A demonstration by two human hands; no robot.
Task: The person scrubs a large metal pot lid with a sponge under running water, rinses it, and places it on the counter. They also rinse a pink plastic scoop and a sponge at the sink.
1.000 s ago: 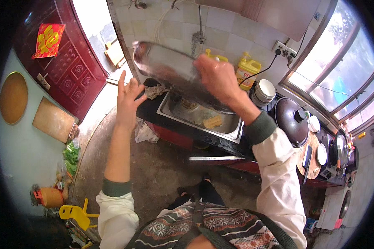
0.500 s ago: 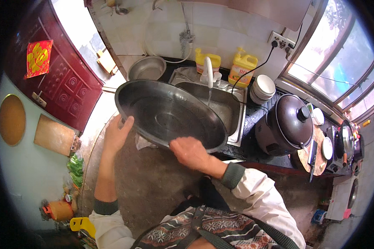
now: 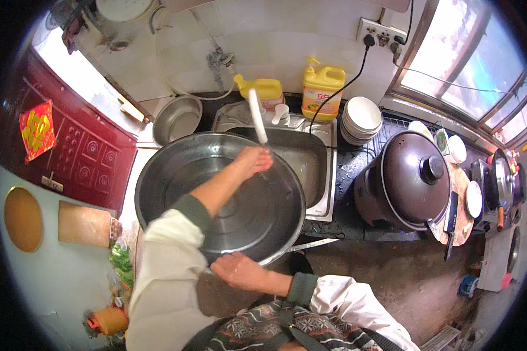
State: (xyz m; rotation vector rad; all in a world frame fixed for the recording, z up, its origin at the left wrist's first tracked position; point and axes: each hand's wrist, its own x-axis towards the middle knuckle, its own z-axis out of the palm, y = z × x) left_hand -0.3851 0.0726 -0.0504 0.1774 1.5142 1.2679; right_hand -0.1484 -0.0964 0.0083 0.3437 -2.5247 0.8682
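A large dark metal basin [image 3: 175, 193] lies almost level, its far right side over the sink [image 3: 316, 175]. My left arm reaches across it. At the lower end of the white faucet spout [image 3: 256, 117], my left hand [image 3: 253, 162] has its fingers closed about the tip; the exact grip is partly hidden. My right hand [image 3: 240, 271] is closed on the basin's near rim, knuckles up. Some wet sheen shows inside the basin, and how much water it holds I cannot make out.
Behind the sink stand two yellow jugs [image 3: 322, 88] and a smaller metal bowl [image 3: 177, 120]. To the right are stacked white bowls [image 3: 362, 120], a big lidded cooker [image 3: 413, 175], and a knife [image 3: 451, 222] on a round board [image 3: 464, 216]. A black cord [image 3: 357, 70] hangs over the sink.
The tilted basin has come down nearly level and under the faucet. My left hand has left its rim and moved to the spout. My right hand still holds the near rim.
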